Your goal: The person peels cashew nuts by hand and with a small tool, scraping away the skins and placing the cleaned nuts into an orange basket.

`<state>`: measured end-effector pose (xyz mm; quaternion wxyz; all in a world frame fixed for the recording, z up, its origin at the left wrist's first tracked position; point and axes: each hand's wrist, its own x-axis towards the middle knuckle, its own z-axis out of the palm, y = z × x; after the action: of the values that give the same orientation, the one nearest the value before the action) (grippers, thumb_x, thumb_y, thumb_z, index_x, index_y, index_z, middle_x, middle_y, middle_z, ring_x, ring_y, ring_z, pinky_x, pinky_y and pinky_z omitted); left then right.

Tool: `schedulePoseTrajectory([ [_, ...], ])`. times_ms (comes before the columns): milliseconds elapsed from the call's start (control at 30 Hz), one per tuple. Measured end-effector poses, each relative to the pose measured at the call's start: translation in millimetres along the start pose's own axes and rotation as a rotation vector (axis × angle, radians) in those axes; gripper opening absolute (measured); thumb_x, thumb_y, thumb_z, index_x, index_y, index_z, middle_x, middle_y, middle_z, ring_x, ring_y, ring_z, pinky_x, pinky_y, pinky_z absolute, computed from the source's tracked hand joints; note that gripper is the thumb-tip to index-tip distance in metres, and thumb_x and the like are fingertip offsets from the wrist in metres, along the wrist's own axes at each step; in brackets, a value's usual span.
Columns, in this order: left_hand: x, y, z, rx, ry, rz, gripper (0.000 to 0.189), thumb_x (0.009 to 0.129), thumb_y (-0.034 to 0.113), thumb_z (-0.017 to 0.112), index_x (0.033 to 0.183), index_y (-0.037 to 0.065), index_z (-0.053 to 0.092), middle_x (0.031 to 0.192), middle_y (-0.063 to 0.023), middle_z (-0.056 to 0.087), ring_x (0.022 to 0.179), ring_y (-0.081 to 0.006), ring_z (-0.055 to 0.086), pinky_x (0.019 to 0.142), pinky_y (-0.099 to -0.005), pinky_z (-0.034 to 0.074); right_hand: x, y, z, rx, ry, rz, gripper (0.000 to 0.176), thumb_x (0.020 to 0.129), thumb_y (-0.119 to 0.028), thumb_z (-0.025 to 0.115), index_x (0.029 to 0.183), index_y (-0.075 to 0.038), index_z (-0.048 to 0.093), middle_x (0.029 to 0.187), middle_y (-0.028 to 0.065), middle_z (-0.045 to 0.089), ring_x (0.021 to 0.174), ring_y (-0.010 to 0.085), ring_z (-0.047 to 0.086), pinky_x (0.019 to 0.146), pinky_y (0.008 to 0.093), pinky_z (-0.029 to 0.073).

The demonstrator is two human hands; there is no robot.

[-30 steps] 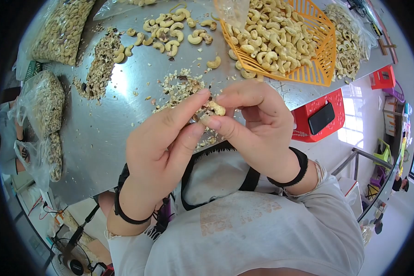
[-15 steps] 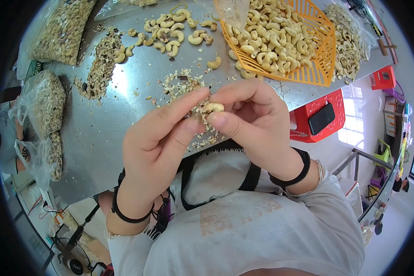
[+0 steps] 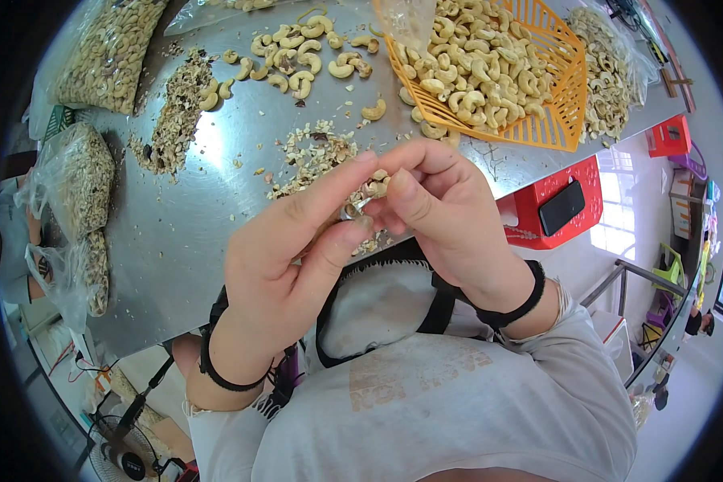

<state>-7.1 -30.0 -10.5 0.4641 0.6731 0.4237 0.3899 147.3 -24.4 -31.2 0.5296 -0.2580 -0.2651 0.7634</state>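
Note:
My right hand (image 3: 454,213) pinches a cashew (image 3: 377,185) between thumb and fingers. Close against it, the thumb and index finger of my left hand (image 3: 285,249) are closed on a small shiny metal tool (image 3: 350,210), mostly hidden by the fingers. The fingertips of both hands nearly meet over the steel table (image 3: 169,265). Beneath and beyond them lies a scatter of cashew crumbs (image 3: 317,153). A single cashew (image 3: 373,110) rests farther up, below a loose group of cashews (image 3: 301,52).
An orange basket (image 3: 574,88) heaped with cashews stands at the back right, beside a bag of cashews (image 3: 606,88). Another pile of crumbs (image 3: 173,120) and filled plastic bags (image 3: 88,181) are on the left. A phone (image 3: 561,207) lies on a red stool (image 3: 530,213).
The cashew has been turned and raised slightly in my right fingers. My left hand has shifted a little right, and the metal tool now shows between its fingertips.

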Motion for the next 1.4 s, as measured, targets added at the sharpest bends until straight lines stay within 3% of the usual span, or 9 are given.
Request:
schedulePoseTrajectory([
  [233, 3, 5, -5, 0.066, -0.017, -0.004, 0.034, 0.075, -0.001, 0.053, 0.109, 0.001, 0.05, 0.093, -0.0095, 0.059, 0.075, -0.0138, 0.057, 0.065, -0.0213, 0.043, -2, -1, -1, -0.177, -0.038, 0.048, 0.016, 0.078, -0.014, 0.057, 0.084, 0.0, 0.052, 0.074, 0.0055, 0.057, 0.067, 0.0088, 0.053, 0.058, 0.0196, 0.042],
  [433, 3, 0, -4, -0.025, -0.032, 0.056, 0.037, 0.075, -0.001, 0.053, 0.111, 0.001, 0.048, 0.089, -0.0088, 0.059, 0.073, -0.0124, 0.057, 0.064, -0.021, 0.043, -1, -6, 0, -0.123, -0.062, 0.072, 0.015, 0.079, -0.013, 0.056, 0.083, 0.001, 0.052, 0.072, 0.0053, 0.056, 0.067, 0.0086, 0.052, 0.059, 0.0194, 0.041],
  [500, 1, 1, -4, -0.075, -0.047, -0.039, 0.038, 0.075, -0.001, 0.053, 0.112, 0.001, 0.047, 0.088, -0.0093, 0.059, 0.072, -0.0114, 0.056, 0.064, -0.0205, 0.043, -1, -5, 1, -0.115, -0.054, 0.058, 0.015, 0.079, -0.013, 0.056, 0.083, 0.001, 0.052, 0.072, 0.0053, 0.056, 0.067, 0.0084, 0.052, 0.059, 0.0192, 0.041],
  [633, 1, -1, -3, -0.035, -0.032, -0.022, 0.039, 0.074, -0.001, 0.054, 0.113, 0.002, 0.048, 0.085, -0.0095, 0.059, 0.069, -0.0114, 0.056, 0.062, -0.0204, 0.043, -2, -4, 1, -0.123, -0.046, 0.018, 0.015, 0.079, -0.013, 0.056, 0.083, 0.001, 0.052, 0.072, 0.0052, 0.056, 0.067, 0.008, 0.052, 0.059, 0.0187, 0.041],
  [967, 5, -2, -3, 0.142, -0.054, 0.11, 0.038, 0.074, 0.001, 0.053, 0.112, 0.003, 0.048, 0.082, -0.0112, 0.059, 0.068, -0.0184, 0.057, 0.061, -0.0233, 0.043, -3, -5, 0, -0.27, -0.058, 0.013, 0.014, 0.079, -0.012, 0.056, 0.082, 0.001, 0.052, 0.072, 0.0041, 0.056, 0.066, 0.0072, 0.052, 0.06, 0.0191, 0.042],
  [1200, 8, 2, -6, 0.293, -0.091, 0.212, 0.038, 0.072, -0.001, 0.053, 0.11, 0.005, 0.05, 0.082, -0.0122, 0.058, 0.068, -0.0208, 0.057, 0.06, -0.0244, 0.043, -3, 1, -6, -0.555, -0.025, -0.166, 0.015, 0.074, -0.014, 0.061, 0.074, 0.0, 0.054, 0.067, 0.0021, 0.054, 0.061, 0.0064, 0.049, 0.054, 0.0197, 0.039],
  [1333, 8, 7, -14, 0.363, -0.165, 0.119, 0.038, 0.072, -0.001, 0.054, 0.109, 0.006, 0.052, 0.08, -0.0112, 0.058, 0.065, -0.0202, 0.056, 0.057, -0.0246, 0.043, -1, 3, -7, -0.725, -0.049, -0.327, 0.016, 0.072, -0.016, 0.064, 0.071, -0.002, 0.056, 0.062, 0.002, 0.051, 0.056, 0.0074, 0.045, 0.051, 0.0208, 0.037],
  [1400, 9, 2, -12, 0.286, -0.108, 0.16, 0.036, 0.072, -0.001, 0.054, 0.108, 0.005, 0.052, 0.077, -0.0101, 0.058, 0.061, -0.0197, 0.054, 0.056, -0.0247, 0.042, 0, 1, -8, -0.721, -0.055, -0.287, 0.016, 0.072, -0.016, 0.064, 0.071, -0.002, 0.057, 0.063, 0.0022, 0.051, 0.056, 0.0077, 0.046, 0.051, 0.0208, 0.037],
])
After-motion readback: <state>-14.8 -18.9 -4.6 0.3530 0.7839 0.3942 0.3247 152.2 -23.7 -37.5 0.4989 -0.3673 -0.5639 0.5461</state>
